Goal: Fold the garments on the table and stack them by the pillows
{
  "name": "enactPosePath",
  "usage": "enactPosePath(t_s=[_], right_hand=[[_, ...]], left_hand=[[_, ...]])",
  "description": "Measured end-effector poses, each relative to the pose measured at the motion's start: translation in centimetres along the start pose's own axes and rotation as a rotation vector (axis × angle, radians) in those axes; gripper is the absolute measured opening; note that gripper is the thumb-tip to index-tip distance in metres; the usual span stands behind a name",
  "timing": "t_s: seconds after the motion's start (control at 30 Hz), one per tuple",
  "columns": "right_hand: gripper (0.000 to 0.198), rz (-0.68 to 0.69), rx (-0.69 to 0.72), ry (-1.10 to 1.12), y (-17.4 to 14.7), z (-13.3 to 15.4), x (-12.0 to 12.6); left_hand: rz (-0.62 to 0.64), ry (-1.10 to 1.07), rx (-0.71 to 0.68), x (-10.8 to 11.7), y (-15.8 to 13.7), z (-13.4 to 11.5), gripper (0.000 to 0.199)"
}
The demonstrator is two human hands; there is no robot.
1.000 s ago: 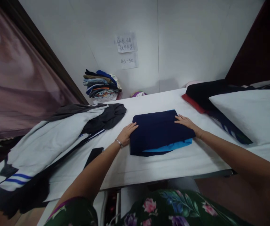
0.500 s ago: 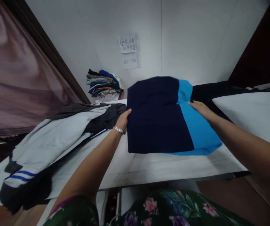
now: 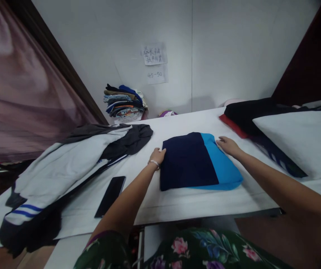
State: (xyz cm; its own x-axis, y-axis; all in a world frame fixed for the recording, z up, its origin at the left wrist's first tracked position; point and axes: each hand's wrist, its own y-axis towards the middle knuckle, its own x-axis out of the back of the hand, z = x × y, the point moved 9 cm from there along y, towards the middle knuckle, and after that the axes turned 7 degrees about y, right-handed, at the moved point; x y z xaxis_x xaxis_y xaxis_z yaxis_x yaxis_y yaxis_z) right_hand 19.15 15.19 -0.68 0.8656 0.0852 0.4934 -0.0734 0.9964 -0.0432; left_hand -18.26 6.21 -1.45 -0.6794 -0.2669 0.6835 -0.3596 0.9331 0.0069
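Note:
A folded navy and bright blue garment (image 3: 190, 162) lies low over the white-covered table in front of me, navy panel on the left, blue strip along its right side. My left hand (image 3: 158, 155), with a silver bracelet on the wrist, grips its left edge, thumb on top. At the upper right edge, my right hand (image 3: 228, 145) is closed with the fingertips on the blue cloth. What the fingers do beneath the edges is hidden.
On the left lies a spread grey, white and black jacket (image 3: 73, 164), with a dark phone (image 3: 110, 196) beside it. Folded clothes are stacked (image 3: 125, 101) by the wall. To the right are black clothing (image 3: 250, 112) and a white garment (image 3: 297, 138). Paper notes (image 3: 155, 63) hang above the table (image 3: 174, 209).
Both hands have lowered the folded garment toward the table. The phone and a red cloth edge at right have come into view.

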Motion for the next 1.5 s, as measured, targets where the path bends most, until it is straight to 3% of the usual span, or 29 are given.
enactPosePath(t_s=[0.07,0.13,0.2,0.3,0.37,0.47,0.63,0.83,1.0,1.17,1.37,1.5], right_hand=[[0.061,-0.026,0.266,-0.129,-0.5,4.2,-0.9],[0.063,0.017,0.554,-0.314,-2.0,8.4,-3.6],[0.067,0.086,0.671,-0.488,-2.9,10.0,-6.5],[0.069,0.196,0.511,-0.682,-1.8,7.5,-8.9],[0.070,0.245,0.378,-0.736,-0.7,4.9,-9.3],[0.070,0.262,0.346,-0.743,0.1,3.2,-9.1],[0.069,0.305,0.314,-0.732,0.8,3.9,-9.0],[0.060,0.199,0.449,-0.733,3.8,7.1,-9.0],[0.044,0.192,0.388,-0.732,5.3,5.9,-8.8],[0.046,0.159,0.308,-0.708,5.8,4.5,-8.4],[0.042,0.225,0.231,-0.589,7.0,4.1,-8.8],[0.050,0.164,0.231,-0.428,6.0,3.9,-6.1]], left_hand=[[-0.072,0.166,-0.082,0.1,-0.4,-2.7,0.058],[-0.079,0.353,-0.219,-1.4,-1.5,-5.9,0.063],[0.009,0.507,-0.312,-4.2,-2.8,-7.8,0.066],[0.140,0.660,-0.352,-7.6,-4.2,-8.1,0.069],[0.156,0.713,-0.359,-8.5,-4.5,-7.7,0.070],[0.151,0.742,-0.367,-8.8,-4.4,-7.3,0.072],[0.151,0.765,-0.366,-8.8,-4.5,-7.3,0.071],[0.124,0.770,-0.385,-8.9,-4.6,-7.3,0.072],[0.100,0.752,-0.386,-8.7,-4.8,-7.1,0.072],[0.084,0.745,-0.387,-8.6,-5.0,-7.2,0.072],[0.101,0.735,-0.373,-8.8,-4.9,-7.1,0.072],[0.114,0.762,-0.358,-8.8,-4.9,-7.2,0.072]])
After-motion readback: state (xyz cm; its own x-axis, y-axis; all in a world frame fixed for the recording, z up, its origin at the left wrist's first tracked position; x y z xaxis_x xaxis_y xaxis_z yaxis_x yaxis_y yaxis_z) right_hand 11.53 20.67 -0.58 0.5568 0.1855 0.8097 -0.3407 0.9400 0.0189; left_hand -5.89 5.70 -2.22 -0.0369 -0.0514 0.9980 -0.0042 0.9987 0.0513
